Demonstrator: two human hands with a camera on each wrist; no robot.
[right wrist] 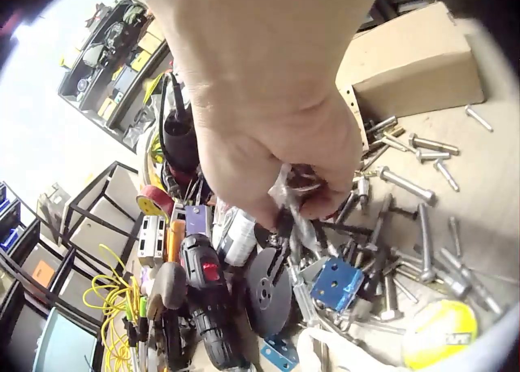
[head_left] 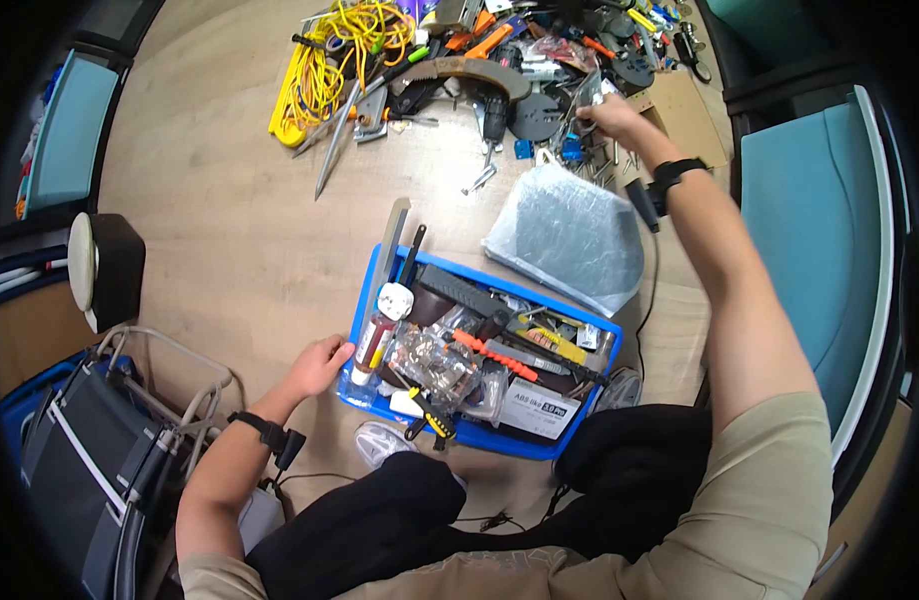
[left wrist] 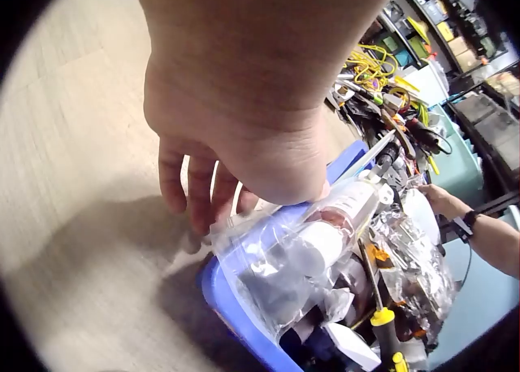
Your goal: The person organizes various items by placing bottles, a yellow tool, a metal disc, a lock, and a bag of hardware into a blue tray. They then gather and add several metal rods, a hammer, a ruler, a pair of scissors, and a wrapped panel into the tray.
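My right hand [head_left: 616, 118] reaches into the heap of tools and hardware at the far side. In the right wrist view its curled fingers hold a crumpled, clear-and-silvery piece [right wrist: 297, 209], partly hidden by the hand; I cannot tell its kind. Right below it lie a blue metal bracket [right wrist: 336, 282], a black disc [right wrist: 268, 291] and several bolts [right wrist: 426, 242]. My left hand [head_left: 319, 368] rests at the left rim of a blue bin [head_left: 479, 446], its fingers loosely extended outside the wall. Bottles [head_left: 375, 340], a clear bag [head_left: 434, 365] and a yellow-black screwdriver [head_left: 431, 412] lie in the bin.
A silvery padded pouch [head_left: 569, 240] lies between bin and heap. Yellow cord [head_left: 344, 50], a drill [right wrist: 211, 299] and a cardboard box [head_left: 684, 115] are around the heap. A stool [head_left: 104, 270] and folded chair [head_left: 89, 440] stand left; my shoes flank the bin.
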